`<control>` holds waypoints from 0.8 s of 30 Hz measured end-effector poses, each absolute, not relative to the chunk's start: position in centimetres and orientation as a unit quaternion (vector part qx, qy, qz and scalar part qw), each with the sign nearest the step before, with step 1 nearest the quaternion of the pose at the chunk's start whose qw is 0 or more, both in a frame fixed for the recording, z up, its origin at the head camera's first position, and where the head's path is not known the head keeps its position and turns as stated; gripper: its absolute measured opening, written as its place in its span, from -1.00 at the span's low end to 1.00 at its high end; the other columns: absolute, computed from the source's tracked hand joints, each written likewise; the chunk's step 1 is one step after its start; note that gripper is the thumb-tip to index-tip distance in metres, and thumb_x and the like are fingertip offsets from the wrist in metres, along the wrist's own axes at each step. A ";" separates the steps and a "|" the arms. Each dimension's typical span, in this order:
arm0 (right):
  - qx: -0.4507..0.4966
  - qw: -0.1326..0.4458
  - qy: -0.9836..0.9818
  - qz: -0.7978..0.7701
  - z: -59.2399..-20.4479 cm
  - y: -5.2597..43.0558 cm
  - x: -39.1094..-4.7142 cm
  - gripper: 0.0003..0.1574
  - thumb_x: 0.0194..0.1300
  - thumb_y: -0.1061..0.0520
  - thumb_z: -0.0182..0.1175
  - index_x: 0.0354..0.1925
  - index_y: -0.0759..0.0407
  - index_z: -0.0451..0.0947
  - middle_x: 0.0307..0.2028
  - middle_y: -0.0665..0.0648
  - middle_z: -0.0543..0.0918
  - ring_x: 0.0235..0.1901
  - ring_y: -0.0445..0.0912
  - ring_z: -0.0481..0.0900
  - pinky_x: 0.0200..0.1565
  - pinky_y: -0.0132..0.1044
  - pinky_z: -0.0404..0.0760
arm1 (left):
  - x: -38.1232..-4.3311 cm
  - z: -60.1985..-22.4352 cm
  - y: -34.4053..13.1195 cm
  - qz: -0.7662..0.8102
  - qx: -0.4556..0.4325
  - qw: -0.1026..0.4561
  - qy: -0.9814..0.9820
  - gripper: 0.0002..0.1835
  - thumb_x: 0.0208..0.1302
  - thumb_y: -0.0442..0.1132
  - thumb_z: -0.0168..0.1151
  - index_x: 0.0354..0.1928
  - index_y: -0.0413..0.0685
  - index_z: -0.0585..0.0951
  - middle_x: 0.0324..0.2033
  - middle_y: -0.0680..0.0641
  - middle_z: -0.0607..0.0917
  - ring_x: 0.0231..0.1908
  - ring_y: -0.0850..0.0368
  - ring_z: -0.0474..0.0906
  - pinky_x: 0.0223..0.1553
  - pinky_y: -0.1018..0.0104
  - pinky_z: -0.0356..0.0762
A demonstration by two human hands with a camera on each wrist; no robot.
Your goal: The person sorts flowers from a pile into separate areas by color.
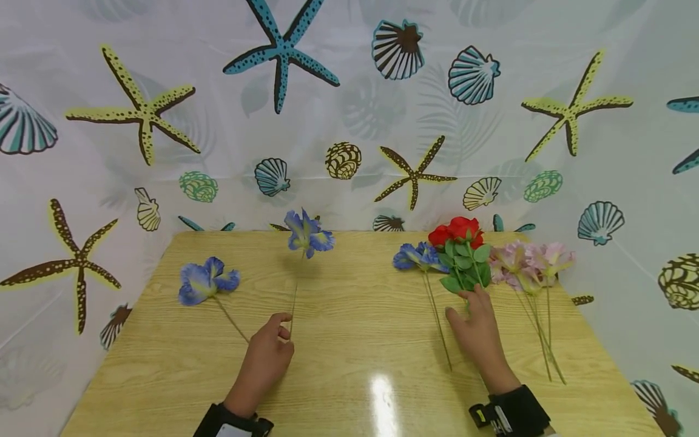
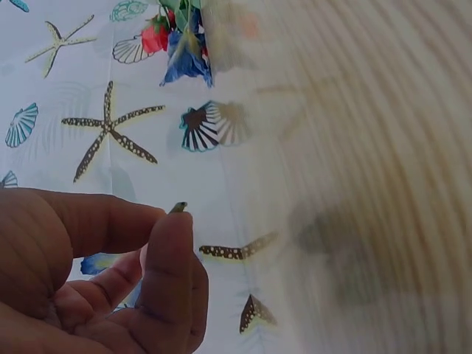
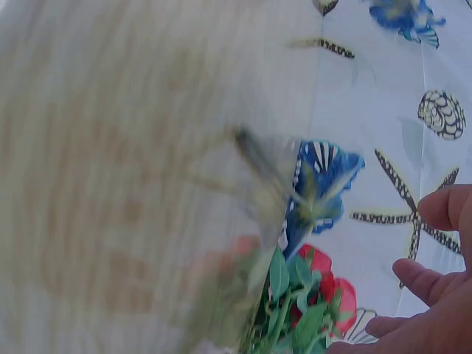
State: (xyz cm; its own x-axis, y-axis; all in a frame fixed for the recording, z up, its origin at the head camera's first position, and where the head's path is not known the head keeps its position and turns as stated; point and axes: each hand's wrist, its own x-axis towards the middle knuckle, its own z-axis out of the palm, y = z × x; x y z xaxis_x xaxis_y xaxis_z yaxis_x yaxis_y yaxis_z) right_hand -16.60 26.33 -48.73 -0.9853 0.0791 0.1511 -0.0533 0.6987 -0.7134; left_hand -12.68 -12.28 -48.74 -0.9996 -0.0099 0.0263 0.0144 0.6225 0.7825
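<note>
My left hand [image 1: 267, 349] pinches the stem of a blue artificial iris [image 1: 308, 235] between thumb and finger, the bloom raised over the far table edge. In the left wrist view the stem's cut end [image 2: 179, 207] pokes out of the pinch. A second blue iris [image 1: 210, 282] lies left of this hand, its stem running toward the wrist. My right hand [image 1: 479, 325] has its fingers apart at the leafy stems of the red roses [image 1: 460, 232]; the right wrist view shows nothing held. Left of the roses lies another blue iris [image 1: 419, 257].
Pink flowers [image 1: 532, 261] with crossing stems lie at the right of the wooden table [image 1: 360, 340]. A white curtain [image 1: 338, 115] printed with starfish and shells hangs behind and around the table. Dark bands [image 1: 519, 409] circle the wrists.
</note>
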 end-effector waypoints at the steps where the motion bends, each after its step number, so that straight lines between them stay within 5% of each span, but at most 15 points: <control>1: -0.006 0.081 -0.918 0.388 -48.8 25.9 -16.6 -0.31 0.27 -0.14 0.00 0.19 0.29 0.24 0.37 0.39 -0.16 0.31 0.19 -0.33 0.09 0.45 0.05 | -12.7 -48.7 -12.0 -0.436 -0.003 0.016 -0.900 -0.52 0.05 -0.45 0.09 0.08 -0.09 0.42 -0.33 -0.16 0.58 -0.48 0.20 0.47 -0.58 0.25 0.43; 14: -0.001 0.067 -0.880 0.470 -48.8 20.3 -15.8 -0.36 0.24 -0.13 0.05 0.20 0.11 0.25 0.34 0.22 0.12 0.26 0.06 0.05 0.10 0.23 0.31 | -11.9 -48.5 -8.2 -0.519 -0.034 -0.015 -0.854 -0.54 0.09 -0.43 0.12 0.08 0.00 0.40 -0.33 -0.13 0.53 -0.51 0.21 0.49 -0.58 0.26 0.51; 24: 0.020 0.042 -0.844 0.534 -48.5 16.0 -14.2 -0.49 0.22 -0.10 0.10 0.14 -0.11 0.29 0.12 0.15 0.45 -0.02 -0.10 0.46 -0.06 0.04 0.53 | -10.3 -48.8 -5.1 -0.560 -0.085 -0.049 -0.823 -0.56 0.11 -0.41 0.10 0.07 0.02 0.39 -0.28 -0.15 0.50 -0.42 0.17 0.49 -0.55 0.32 0.54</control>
